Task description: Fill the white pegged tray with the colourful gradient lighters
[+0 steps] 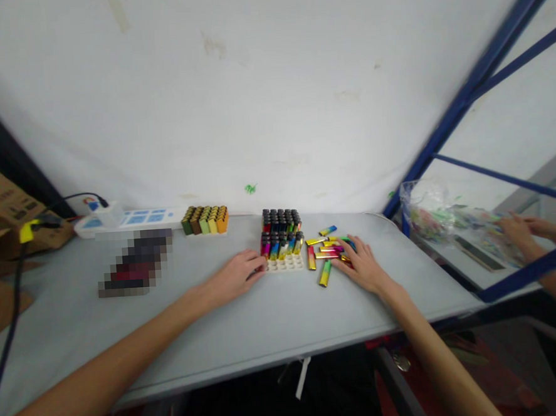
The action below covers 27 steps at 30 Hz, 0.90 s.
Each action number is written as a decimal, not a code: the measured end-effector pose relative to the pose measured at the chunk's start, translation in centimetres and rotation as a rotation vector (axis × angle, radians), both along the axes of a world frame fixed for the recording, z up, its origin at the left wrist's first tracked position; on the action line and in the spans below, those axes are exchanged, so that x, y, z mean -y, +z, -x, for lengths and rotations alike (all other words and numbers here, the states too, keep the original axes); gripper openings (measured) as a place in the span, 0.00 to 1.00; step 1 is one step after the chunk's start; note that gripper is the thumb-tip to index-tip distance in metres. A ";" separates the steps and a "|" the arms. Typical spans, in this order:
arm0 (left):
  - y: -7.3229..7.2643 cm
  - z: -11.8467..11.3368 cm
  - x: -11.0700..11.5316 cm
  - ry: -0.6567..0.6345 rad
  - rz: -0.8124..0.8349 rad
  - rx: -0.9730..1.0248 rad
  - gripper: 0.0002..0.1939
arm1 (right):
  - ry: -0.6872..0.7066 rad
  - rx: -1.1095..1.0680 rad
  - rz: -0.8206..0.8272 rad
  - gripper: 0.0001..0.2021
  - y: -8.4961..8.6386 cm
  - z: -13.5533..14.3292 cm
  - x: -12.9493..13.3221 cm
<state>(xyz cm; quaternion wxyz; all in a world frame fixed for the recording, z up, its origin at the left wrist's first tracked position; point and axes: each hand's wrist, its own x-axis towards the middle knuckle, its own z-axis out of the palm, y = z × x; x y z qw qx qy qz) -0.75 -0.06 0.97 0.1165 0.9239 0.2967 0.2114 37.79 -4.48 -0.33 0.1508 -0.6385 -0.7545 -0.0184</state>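
A white holder tray (285, 264) stands mid-table with rows of upright lighters (281, 221), dark ones behind and colourful ones with black tops in front. Its front holes show no lighters. My left hand (243, 272) is at the tray's left front corner, fingers curled and closed; what they hold, if anything, is hidden. To the right of the tray, several shiny coloured lighter sleeves (326, 273) lie loosely scattered. My right hand (362, 265) rests over the right side of this pile with its fingers spread.
A second block of upright green, brown and gold pieces (205, 220) stands near the wall, beside a power strip (149, 217). A pixelated dark object (140, 261) lies at left. Beyond the blue frame (447, 122), another person's hands (524, 230) are near plastic bags (426, 211).
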 end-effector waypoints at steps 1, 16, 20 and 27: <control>0.0 0.0 0.0 0.000 -0.004 -0.001 0.08 | 0.039 -0.005 -0.029 0.34 0.5 0.4 0.2; 0.4 0.6 -0.8 -0.024 0.031 -0.004 0.08 | 0.425 0.068 -0.161 0.10 1.3 4.4 2.4; 0.5 0.8 -0.8 -0.007 0.036 -0.009 0.08 | 0.378 0.100 -0.166 0.09 0.9 5.4 1.3; 0.5 0.6 -0.5 -0.004 0.009 -0.010 0.09 | 0.281 0.099 -0.261 0.15 1.0 5.2 0.5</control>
